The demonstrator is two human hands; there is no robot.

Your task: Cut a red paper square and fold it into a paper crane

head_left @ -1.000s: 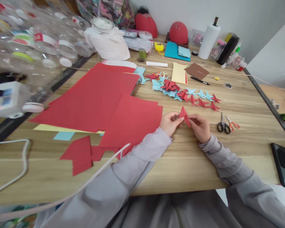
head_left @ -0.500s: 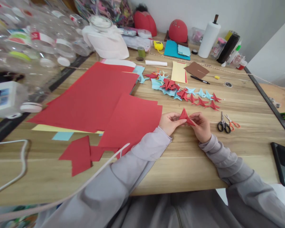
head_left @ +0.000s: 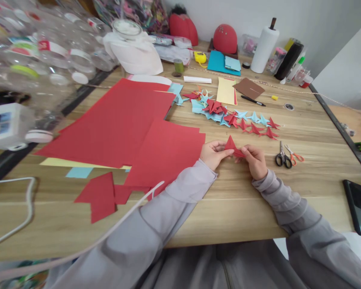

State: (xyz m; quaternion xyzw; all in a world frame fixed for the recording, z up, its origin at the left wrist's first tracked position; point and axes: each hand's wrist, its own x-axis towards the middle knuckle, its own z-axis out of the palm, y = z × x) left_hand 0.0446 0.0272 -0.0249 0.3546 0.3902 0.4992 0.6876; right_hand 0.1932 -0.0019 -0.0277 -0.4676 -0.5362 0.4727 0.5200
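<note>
A small piece of folded red paper (head_left: 231, 144), with a pointed top, is held between my two hands above the table. My left hand (head_left: 212, 154) pinches its left side, thumb in front. On the right, my right hand (head_left: 255, 159) grips the other corner between thumb and fingers. Large red paper sheets (head_left: 117, 120) lie beside my left hand. Beyond my hands, red and light-blue folded paper cranes (head_left: 243, 125) lie in rows. Black-handled scissors (head_left: 283, 159) and orange-handled scissors (head_left: 295, 155) rest to the right of my right hand.
Cut red paper pieces (head_left: 104, 196) lie front left, near a white cable (head_left: 30, 200). Plastic bottles (head_left: 57, 52) crowd the left side. At the back are a yellow tape measure (head_left: 200, 58), a blue folder (head_left: 218, 63) and a black pen (head_left: 253, 100). A phone (head_left: 359, 206) lies at right.
The folded red paper has shifted slightly left and its front face shows more broadly. My right hand's fingers have moved a little along its right corner.
</note>
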